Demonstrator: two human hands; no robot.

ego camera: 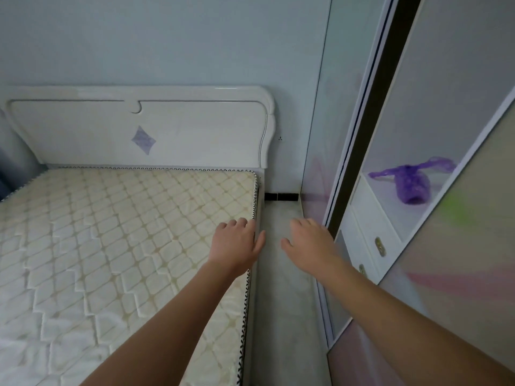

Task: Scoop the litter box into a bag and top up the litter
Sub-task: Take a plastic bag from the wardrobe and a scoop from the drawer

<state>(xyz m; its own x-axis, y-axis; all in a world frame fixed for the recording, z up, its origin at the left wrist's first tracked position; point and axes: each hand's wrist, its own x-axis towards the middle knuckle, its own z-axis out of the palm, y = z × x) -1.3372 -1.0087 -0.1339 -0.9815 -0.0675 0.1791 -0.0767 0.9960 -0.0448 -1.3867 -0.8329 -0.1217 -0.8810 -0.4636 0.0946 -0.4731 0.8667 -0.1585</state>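
Bag [412, 183]: a purple plastic one, the only task thing in sight, lies crumpled on a shelf inside the open wardrobe at far right, handles trailing out to both sides. No litter box in view.

Far left: a strip of blue curtain [11, 151] at the frame edge, beside the bed.

Bare mattress [111, 246], cream, quilted in a diamond pattern, edged with black-and-white zigzag piping. It fills the lower left. Behind it stands a glossy white headboard [139, 129] with a pale purple diamond motif, set against a light blue wall [167, 37].

Left hand [237, 243]: reaches forward over the right edge of the mattress, palm down, fingers loosely bent, thumb out toward the gap. Grip holds nothing. Whether it touches the mattress cannot be told.

Between bed and wardrobe: a narrow strip of pale marbled floor [287, 316], with a dark skirting tile where it meets the wall.

Right hand [312, 243]: stretched forward over the floor strip, near the wardrobe's edge, palm down, fingers relaxed and slightly spread. Grip empty. Somewhat blurred. The two hands are near each other, not touching.

Right: wardrobe [359, 135] with a sliding door [459, 260], frosted, with pink and green print. Under the bag's shelf sit white drawers [370, 232] with brass pulls. The bag is well apart from both hands.
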